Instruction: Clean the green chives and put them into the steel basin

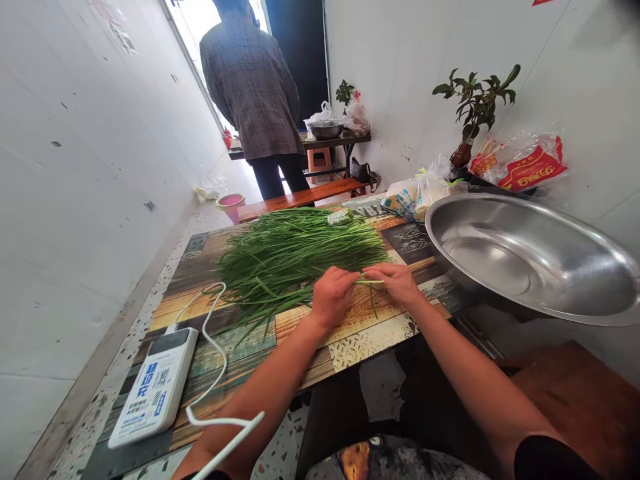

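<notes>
A large heap of long green garlic chives [300, 243] lies across the table in front of me. At its near edge, my left hand [334, 293] is closed around a few chives, whose leaves trail off to the left. My right hand [394, 281] pinches the pale stem ends [369, 282] close beside the left fingertips. A thin green leaf hangs down between the two hands. The exact grip of the fingertips is partly hidden.
A wide steel basin [530, 253] stands at the right. A white power bank [157, 387] with a white cable [220, 360] lies at the left. Plastic bags [417, 193] and a potted plant [473, 107] are behind. Beyond a bench [300, 198], a person [253, 87] stands facing away.
</notes>
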The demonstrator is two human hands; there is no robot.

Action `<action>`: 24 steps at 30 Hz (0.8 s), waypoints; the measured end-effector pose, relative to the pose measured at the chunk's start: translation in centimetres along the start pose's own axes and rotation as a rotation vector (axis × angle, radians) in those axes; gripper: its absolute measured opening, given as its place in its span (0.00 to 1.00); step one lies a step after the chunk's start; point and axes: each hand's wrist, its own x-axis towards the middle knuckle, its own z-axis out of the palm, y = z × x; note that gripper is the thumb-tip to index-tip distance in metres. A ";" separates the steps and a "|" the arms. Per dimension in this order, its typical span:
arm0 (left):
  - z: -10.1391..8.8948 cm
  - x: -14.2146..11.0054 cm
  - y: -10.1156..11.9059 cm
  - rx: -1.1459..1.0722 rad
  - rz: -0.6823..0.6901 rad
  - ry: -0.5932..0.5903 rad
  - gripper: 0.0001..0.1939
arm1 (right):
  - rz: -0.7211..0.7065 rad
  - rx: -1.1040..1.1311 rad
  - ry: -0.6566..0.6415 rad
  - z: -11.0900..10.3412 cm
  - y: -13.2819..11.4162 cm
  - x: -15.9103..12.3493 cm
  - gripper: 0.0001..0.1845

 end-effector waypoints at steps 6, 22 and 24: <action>0.2 -0.1 0.4 0.064 0.040 0.025 0.11 | 0.289 0.403 0.288 0.4 0.6 0.2 0.20; -0.4 0.3 -0.7 0.271 -0.198 0.040 0.09 | -0.027 -1.058 0.403 -4.2 1.3 1.2 0.21; -0.5 0.4 -1.0 0.285 -0.262 0.111 0.11 | -0.197 -1.042 0.309 -2.6 0.9 0.5 0.16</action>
